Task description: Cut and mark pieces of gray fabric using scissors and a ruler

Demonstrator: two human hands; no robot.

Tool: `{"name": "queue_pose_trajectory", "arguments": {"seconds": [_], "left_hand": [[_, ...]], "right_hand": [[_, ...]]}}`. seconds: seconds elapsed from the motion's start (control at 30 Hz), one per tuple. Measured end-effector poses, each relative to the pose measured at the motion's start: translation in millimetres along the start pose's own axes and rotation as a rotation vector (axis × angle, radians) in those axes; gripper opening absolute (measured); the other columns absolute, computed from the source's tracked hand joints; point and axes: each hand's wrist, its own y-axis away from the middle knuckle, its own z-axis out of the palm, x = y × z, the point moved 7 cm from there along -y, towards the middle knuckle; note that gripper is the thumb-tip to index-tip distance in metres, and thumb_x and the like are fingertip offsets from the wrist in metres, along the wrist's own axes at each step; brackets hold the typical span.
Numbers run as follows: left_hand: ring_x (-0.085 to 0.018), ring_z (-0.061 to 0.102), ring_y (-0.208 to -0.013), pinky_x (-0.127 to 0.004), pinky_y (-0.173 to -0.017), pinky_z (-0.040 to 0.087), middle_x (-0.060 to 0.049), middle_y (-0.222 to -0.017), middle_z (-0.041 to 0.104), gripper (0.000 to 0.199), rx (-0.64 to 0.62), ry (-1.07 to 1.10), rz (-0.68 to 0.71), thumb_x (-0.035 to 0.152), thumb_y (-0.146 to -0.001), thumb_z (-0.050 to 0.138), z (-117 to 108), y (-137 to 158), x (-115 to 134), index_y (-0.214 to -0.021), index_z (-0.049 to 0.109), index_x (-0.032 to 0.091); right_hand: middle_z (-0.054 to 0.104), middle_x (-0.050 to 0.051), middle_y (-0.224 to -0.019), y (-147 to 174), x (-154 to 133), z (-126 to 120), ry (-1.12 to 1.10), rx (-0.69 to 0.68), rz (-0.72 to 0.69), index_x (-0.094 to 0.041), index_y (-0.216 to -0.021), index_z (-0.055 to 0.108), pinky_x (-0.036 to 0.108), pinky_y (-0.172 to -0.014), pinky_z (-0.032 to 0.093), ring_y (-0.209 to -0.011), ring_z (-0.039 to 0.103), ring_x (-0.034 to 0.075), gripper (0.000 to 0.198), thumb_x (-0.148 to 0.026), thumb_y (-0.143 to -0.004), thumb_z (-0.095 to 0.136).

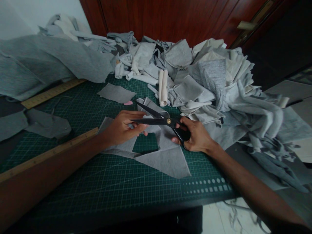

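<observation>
My right hand (197, 133) grips a pair of black scissors (159, 121) by the handles. Their blades are parted and point left, one of them passing over the fingers of my left hand (126, 126). Those left fingers are closed around an edge of grey fabric (163, 159), partly hidden behind the blades. This fabric lies on the green cutting mat (104, 185), with a hole in its middle through which the mat shows. Beyond my left hand lies a separate grey fabric piece (117, 93) beside a small pink piece (128, 103).
A large heap of grey and cream fabric scraps (195, 74) fills the back and right. One wooden ruler (53, 92) is at the upper left; another ruler (73, 143) runs beside my left forearm. More grey cloth (48, 123) lies at the left. A wooden door (165, 19) stands behind.
</observation>
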Motion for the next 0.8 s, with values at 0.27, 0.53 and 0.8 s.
{"name": "queue_pose_trajectory", "arguments": {"seconds": [0.27, 0.53, 0.8], "left_hand": [[-0.011, 0.072, -0.059, -0.017, -0.050, 0.052, -0.003, -0.074, 0.077, 0.022, 0.000, -0.048, 0.098, 0.013, -0.096, 0.065, -0.2, -1.4, 5.6, -0.075, 0.071, 0.015], [-0.013, 0.073, -0.063, -0.021, -0.057, 0.055, -0.004, -0.074, 0.077, 0.023, -0.041, -0.102, 0.118, 0.013, -0.095, 0.065, -0.8, 0.0, 5.2, -0.075, 0.076, 0.017], [-0.016, 0.075, -0.074, -0.028, -0.075, 0.058, -0.004, -0.079, 0.081, 0.024, -0.078, -0.180, 0.128, 0.019, -0.098, 0.063, 0.6, 3.8, -1.5, -0.079, 0.078, 0.019]], "right_hand": [[0.058, -0.002, -0.070, -0.5, -3.5, 0.3, 0.012, -0.001, -0.020, -0.023, -0.095, 0.052, 0.029, -0.053, 0.035, -0.055, 0.050, 0.015, 0.043, -0.056, -0.082, 0.076], [0.061, 0.000, -0.073, -1.8, -4.6, 2.5, 0.014, -0.015, -0.010, -0.023, -0.096, 0.052, 0.029, -0.056, 0.038, -0.058, 0.053, 0.016, 0.041, -0.053, -0.081, 0.075], [0.060, -0.001, -0.074, -2.3, -8.5, 3.7, -0.001, 0.005, -0.043, -0.023, -0.094, 0.051, 0.029, -0.055, 0.037, -0.057, 0.051, 0.016, 0.038, -0.050, -0.082, 0.075]]}}
